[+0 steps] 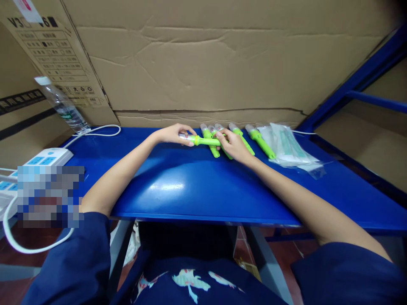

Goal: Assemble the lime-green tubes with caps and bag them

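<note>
Held level above the table's back part is a lime-green stick with a clear tip [205, 141]. My left hand [174, 134] is closed round its clear tip at the left. At its green end on the right, my right hand [234, 147] has its fingers closed, partly hiding that end. Several similar sticks lie in a loose row on the blue table, clear tips toward the cardboard. One of them, a lime-green stick [216, 153], lies behind the held one, and others are partly under my right hand. The rightmost stick [264, 146] touches or nearly touches a plastic packet [288, 144].
Tall cardboard [206, 67] walls the back of the blue table [190, 182]. A tilted-looking water bottle [65, 106] and a white power strip [51, 157] with a cable stand at the left. A blue metal frame [352, 80] rises at the right.
</note>
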Action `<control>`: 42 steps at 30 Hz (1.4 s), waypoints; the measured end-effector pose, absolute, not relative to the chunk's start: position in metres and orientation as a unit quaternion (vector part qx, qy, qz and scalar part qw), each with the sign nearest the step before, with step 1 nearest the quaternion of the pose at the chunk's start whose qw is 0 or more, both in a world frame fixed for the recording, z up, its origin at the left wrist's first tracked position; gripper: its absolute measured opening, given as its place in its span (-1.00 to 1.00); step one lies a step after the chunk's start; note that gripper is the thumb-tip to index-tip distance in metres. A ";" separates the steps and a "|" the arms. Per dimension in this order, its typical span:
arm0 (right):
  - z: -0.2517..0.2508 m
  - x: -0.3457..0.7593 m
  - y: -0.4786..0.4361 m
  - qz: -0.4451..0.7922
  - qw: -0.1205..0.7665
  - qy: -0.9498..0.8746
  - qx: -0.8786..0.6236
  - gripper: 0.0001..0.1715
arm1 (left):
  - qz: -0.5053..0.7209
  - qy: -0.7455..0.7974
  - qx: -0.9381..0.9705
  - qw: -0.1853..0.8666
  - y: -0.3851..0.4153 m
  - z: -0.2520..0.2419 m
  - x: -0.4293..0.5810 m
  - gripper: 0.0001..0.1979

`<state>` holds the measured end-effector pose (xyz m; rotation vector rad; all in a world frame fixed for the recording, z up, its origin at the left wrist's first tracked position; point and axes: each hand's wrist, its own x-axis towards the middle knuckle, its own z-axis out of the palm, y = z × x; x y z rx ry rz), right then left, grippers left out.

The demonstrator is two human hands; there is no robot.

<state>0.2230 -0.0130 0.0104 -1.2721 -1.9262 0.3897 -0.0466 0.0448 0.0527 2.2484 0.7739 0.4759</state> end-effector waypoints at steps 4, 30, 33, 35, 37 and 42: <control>0.008 0.224 -0.008 0.200 0.419 -0.745 -0.478 -0.36 | 0.204 0.313 0.886 0.273 0.042 0.054 -0.042 -0.48; 0.011 0.236 -0.003 0.229 0.427 -0.719 -0.498 -0.19 | 0.253 0.332 0.853 0.314 0.049 0.058 -0.057 -0.42; 0.006 0.237 0.003 0.194 0.454 -0.733 -0.467 -0.27 | 0.270 0.340 0.847 0.306 0.052 0.056 -0.057 -0.41; 0.004 0.236 0.005 0.182 0.469 -0.742 -0.444 -0.30 | 0.279 0.344 0.844 0.302 0.053 0.056 -0.058 -0.38; 0.004 0.236 0.005 0.188 0.483 -0.741 -0.428 -0.34 | 0.280 0.337 0.851 0.290 0.052 0.057 -0.059 -0.38; 0.012 0.236 -0.002 0.242 0.462 -0.735 -0.433 -0.32 | 0.275 0.312 0.873 0.254 0.045 0.063 -0.058 -0.39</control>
